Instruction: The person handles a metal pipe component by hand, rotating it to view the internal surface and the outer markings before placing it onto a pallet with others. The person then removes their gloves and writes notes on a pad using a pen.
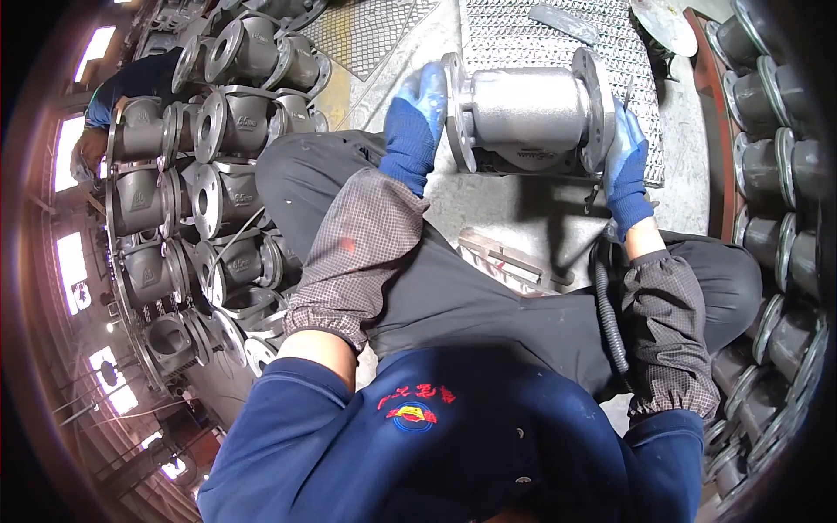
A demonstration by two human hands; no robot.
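Head view showed bright windows (71, 157) along the far left wall, with another person (139, 78) in dark blue bending behind a tall stack of grey metal pipe fittings (235, 122). Right of that stack, a patterned plate (362, 35) lay on the floor. The left hand (422, 109), in a blue glove, pressed against the left flange of a single grey pipe fitting (530, 106). That fitting lay sideways between both hands, across the near part of a bumpy metal mat (641, 105); whether its underside rested on the mat could not be told. Beyond it, near the mat's far edge, lay a flat grey bar (562, 23). Below the fitting, a worn pale frame (488, 253) sat on the floor between the person's knees. The right hand (626, 148), also gloved in blue, gripped the right flange, so the two held the piece from opposite ends, set wide apart. A ribbed dark hose (610, 327) ran down beside the right forearm. Further right, past the mat's right edge, stood a red rail (715, 122), and beyond it more grey fittings (763, 166) stood stacked along the view's right side.
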